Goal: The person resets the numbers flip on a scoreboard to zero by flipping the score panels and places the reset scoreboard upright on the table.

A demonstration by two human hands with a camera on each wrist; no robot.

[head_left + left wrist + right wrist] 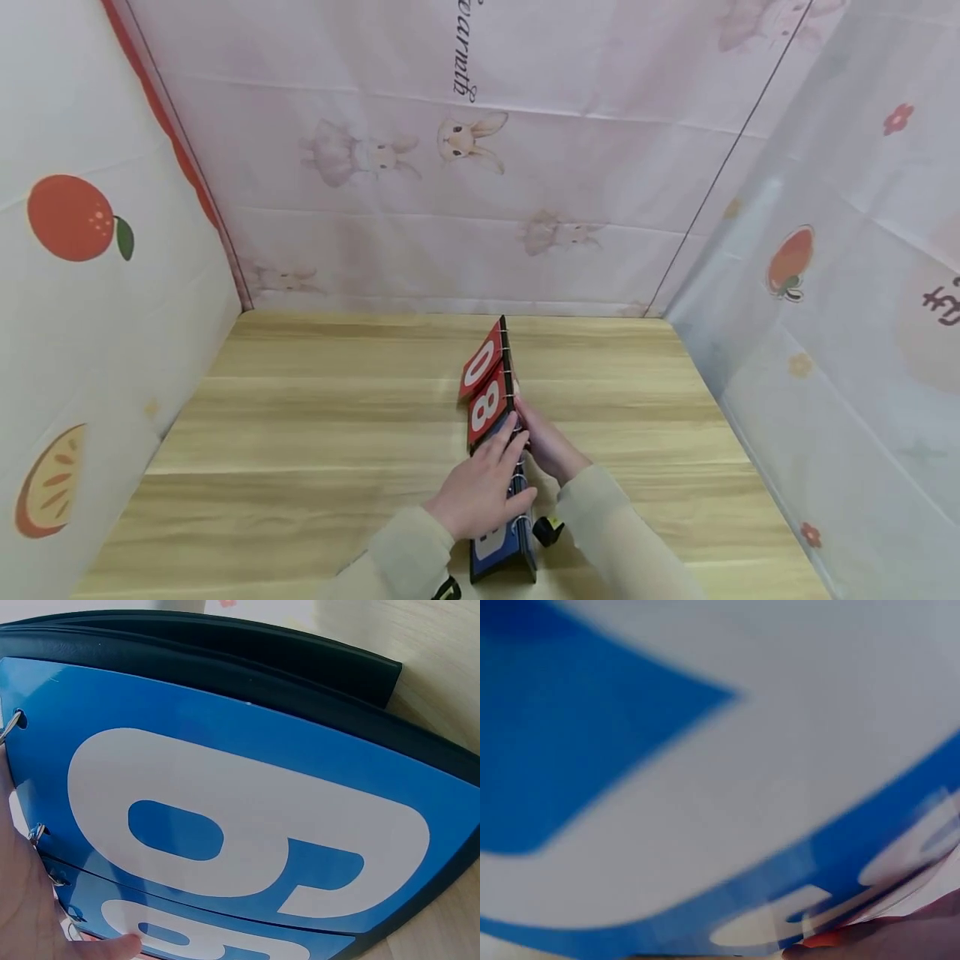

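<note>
A tabletop flip scoreboard (487, 406) stands like a tent on the table, its ringed spine running away from me. Red cards showing 0 and 8 are at its far end, blue cards (495, 560) at the near end. My left hand (480, 492) rests over the left face, fingers extended towards the spine; its thumb touches a smaller blue card (225, 941) in the left wrist view. Against the right face lies my right hand (551, 446), fingers fairly straight and partly hidden by the board. A blue card (615, 765) fills the right wrist view, very close and blurred.
The wood-grain table (315, 433) extends to both sides of the scoreboard. Printed cloth walls (420, 267) enclose it at the back, left and right. A black strap piece (547, 531) sits by the right sleeve, close to the board's near end.
</note>
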